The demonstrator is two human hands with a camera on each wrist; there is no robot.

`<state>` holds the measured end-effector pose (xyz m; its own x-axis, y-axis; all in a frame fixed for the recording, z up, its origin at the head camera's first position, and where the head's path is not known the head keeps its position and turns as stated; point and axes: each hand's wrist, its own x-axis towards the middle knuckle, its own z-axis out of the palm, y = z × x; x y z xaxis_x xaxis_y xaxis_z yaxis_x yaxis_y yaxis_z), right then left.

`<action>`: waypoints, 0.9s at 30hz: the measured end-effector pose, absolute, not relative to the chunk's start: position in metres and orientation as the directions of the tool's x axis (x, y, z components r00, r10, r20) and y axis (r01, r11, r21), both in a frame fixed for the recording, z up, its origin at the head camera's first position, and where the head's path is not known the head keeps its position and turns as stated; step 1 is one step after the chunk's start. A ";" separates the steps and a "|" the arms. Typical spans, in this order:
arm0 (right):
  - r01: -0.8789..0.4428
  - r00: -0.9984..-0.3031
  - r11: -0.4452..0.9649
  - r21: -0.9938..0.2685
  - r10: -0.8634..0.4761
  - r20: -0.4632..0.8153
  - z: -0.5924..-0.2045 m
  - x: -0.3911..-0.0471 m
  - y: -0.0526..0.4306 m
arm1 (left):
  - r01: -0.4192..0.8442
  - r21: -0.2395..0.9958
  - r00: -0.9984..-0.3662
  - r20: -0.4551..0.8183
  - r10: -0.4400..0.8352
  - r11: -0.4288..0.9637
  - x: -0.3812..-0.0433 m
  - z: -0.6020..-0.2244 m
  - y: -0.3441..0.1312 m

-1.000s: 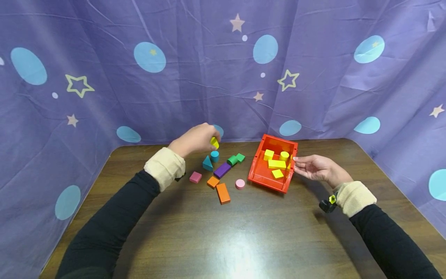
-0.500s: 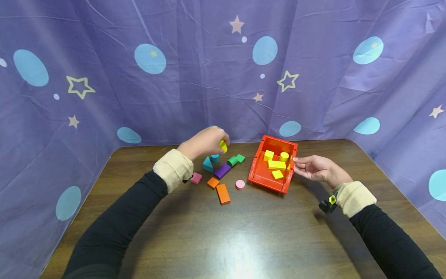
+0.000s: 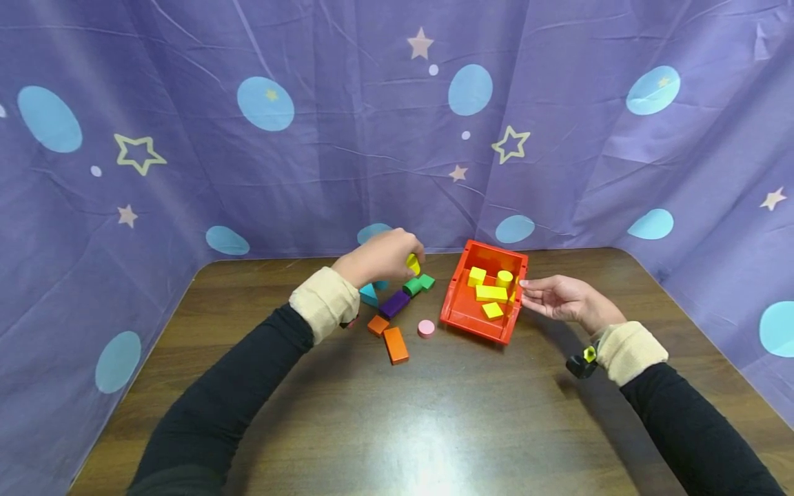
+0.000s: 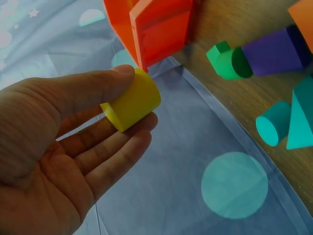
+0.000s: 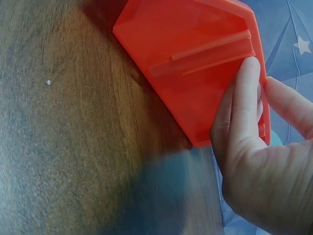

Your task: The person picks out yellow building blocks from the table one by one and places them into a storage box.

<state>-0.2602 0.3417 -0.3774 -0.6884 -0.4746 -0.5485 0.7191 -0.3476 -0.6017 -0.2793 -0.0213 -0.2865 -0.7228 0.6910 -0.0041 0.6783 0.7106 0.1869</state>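
Observation:
My left hand (image 3: 384, 257) holds a yellow rounded block (image 4: 133, 100) between thumb and fingers, raised over the back of the table near the green blocks. The red bin (image 3: 453, 313) stands to its right, with several yellow blocks inside, among them a long yellow block (image 3: 491, 293) and a yellow cylinder (image 3: 504, 278). At the bin's right side, my right hand (image 3: 567, 297) pinches the wall. In the right wrist view the fingers (image 5: 246, 98) lie along the outer face while the thumb is at the rim.
Left of the bin lie a purple block (image 3: 395, 304), a green cylinder (image 3: 412, 287), a green block (image 3: 426, 282), a blue triangle (image 3: 369, 295), two orange blocks (image 3: 397, 346) and a pink disc (image 3: 426, 328). My left arm partly covers others. A purple cloth (image 3: 347, 124) hangs behind the table.
The left hand has carried the yellow rounded block rightward, closer to the bin, its arm now covering the pink block on the left. My right hand and the bin stay in place.

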 end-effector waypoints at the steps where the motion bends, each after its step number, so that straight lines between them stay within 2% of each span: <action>1: 0.719 -0.689 -0.349 -0.601 -0.472 -0.551 -0.378 -0.260 0.342 | 0.679 0.189 -0.721 -0.007 0.693 0.709 -0.279 -0.287 -0.020; 11: 0.708 -0.706 -0.379 -0.596 -0.409 -0.578 -0.378 -0.260 0.341 | 0.700 0.182 -0.702 -0.003 0.713 0.690 -0.277 -0.289 -0.002; 27: 0.708 -0.702 -0.379 -0.596 -0.474 -0.532 -0.381 -0.261 0.344 | 0.723 0.173 -0.676 -0.018 0.736 0.669 -0.274 -0.290 0.029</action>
<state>-0.2613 0.3436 -0.3812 -0.7017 -0.4737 -0.5322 0.7078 -0.3790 -0.5961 -0.2739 0.0291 -0.2904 -0.6763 0.7364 -0.0181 0.7233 0.6685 0.1730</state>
